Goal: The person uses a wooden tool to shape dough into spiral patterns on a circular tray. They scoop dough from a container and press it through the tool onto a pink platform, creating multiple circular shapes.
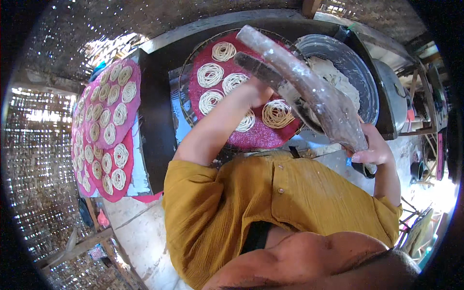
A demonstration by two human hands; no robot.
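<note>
A long wooden press (309,77) with two arms, pale with dried dough, slants over the work surface. My right hand (377,146) is closed round its lower right end, the thumb lying on the wood. Against the darker lower arm of the press is my left hand (259,93), wrist bent; its fingers are hidden. Below this hand lies a round tray (232,36) covered with a pink-red sheet (261,139). Coils of thin pale dough strands (210,75) rest on the sheet, and a yellower coil (277,114) sits at its right side, beneath the press.
At the right, a large dark basin (371,77) holds pale dough (340,79). A metal pot (394,96) stands beyond it. On the left, pink sheets (126,137) with many coils overhang a dark table edge (157,111). Woven bamboo walls (43,159) enclose the place.
</note>
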